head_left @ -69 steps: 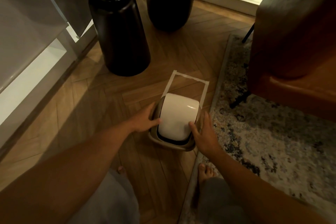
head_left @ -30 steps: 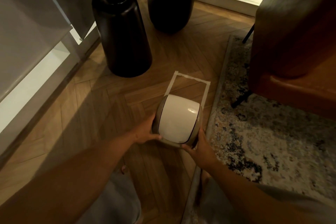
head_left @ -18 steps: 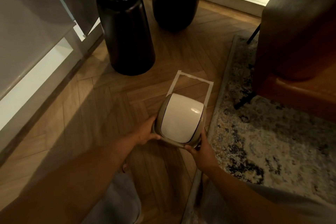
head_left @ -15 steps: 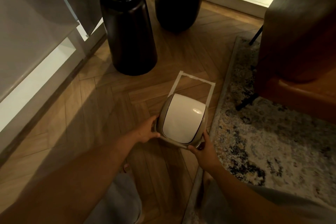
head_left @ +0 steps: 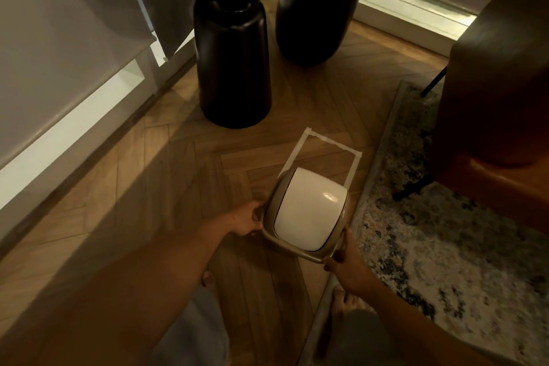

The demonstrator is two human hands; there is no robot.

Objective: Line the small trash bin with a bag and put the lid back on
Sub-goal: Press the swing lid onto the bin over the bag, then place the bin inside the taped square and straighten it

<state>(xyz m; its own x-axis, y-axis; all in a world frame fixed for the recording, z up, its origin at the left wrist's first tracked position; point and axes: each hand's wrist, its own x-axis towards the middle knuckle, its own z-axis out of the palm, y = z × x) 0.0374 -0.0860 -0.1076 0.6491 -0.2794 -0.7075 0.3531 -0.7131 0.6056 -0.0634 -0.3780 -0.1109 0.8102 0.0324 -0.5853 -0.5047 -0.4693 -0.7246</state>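
— What stays out of sight? 
— The small trash bin's body and any bag, hidden under its white swing lid; dim light blurs the rest.

— And the hands? 
— The left hand curls its fingers on the bin's left rim; the right hand pinches the near right corner. The bin overlaps the near edge of the tape square on the floor.

The small beige plastic trash bin carries a glossy white rounded swing lid, which is closed and sits inside the beige rim. The bin is tilted. It is at the near end of a white tape rectangle on the wooden floor.
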